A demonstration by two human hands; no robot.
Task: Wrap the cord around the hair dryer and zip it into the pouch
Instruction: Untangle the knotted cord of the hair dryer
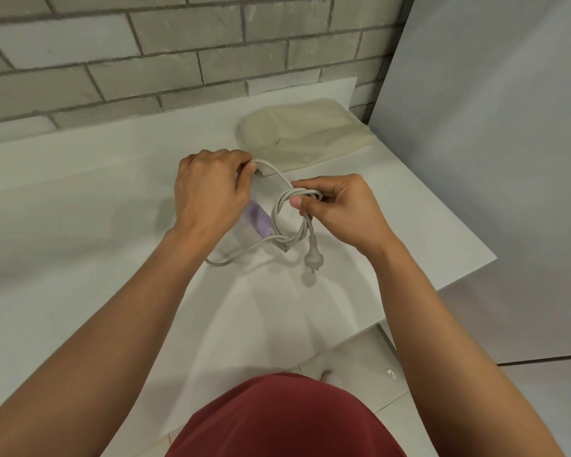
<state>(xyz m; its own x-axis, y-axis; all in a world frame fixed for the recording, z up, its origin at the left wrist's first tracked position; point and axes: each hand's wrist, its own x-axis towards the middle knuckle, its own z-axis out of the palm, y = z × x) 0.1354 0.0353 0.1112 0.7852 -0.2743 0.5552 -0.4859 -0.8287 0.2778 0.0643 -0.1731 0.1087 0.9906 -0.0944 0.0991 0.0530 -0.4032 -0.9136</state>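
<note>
A person's left hand (208, 192) curls around a hair dryer (261, 224) held over a white counter (80, 179). The hand hides most of the dryer. Only a stretch of pale lavender and translucent white casing shows below the knuckles, slanting down to the right.

The right hand (337, 209) pinches a coil of pale grey cord (275, 209) between thumb and curled fingers, gripping where the turns bunch together at the coil's upper right. The coil hangs as a rough ring just right of the dryer. 1 strand arcs from its top up to the left hand's fingertips. Another leaves its base and sags in a slack bend toward the left wrist.

The cord's tail drops from under the right hand and ends in a grey plug (311, 257), pins pointing down, just above its shadow on the counter.

A beige fabric pouch (307, 136) lies flat on the counter beyond both hands, near the corner where a grey brick wall (145, 44) meets a pale panel (491, 159). A red garment (284, 420) fills the bottom edge of the view.
</note>
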